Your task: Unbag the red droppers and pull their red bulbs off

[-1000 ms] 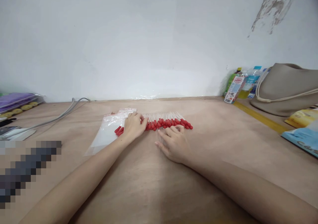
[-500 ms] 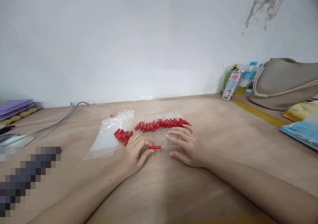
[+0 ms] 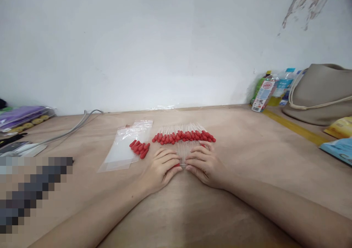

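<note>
My left hand is closed, thumb and fingers pinching a red rubber bulb that shows only at its tip. Facing it, my right hand is closed on a thin clear tube, whose end meets the bulb between the two hands. Behind them lies a bunch of loose clear tubes, partly covered by my right fingers. Farther back, a row of droppers with red bulbs points its clear stems toward the wall. Several loose red bulbs are heaped left of my left hand.
Clear zip bags lie flat under the loose bulbs. On the left are a grey cable and a purple packet. Bottles, a grey-beige bag and a blue packet stand or lie at the right.
My hands have come together, and the red bulb now meets the tube's end. The left fingers cover most of the bulb. The whole view has shifted slightly.
</note>
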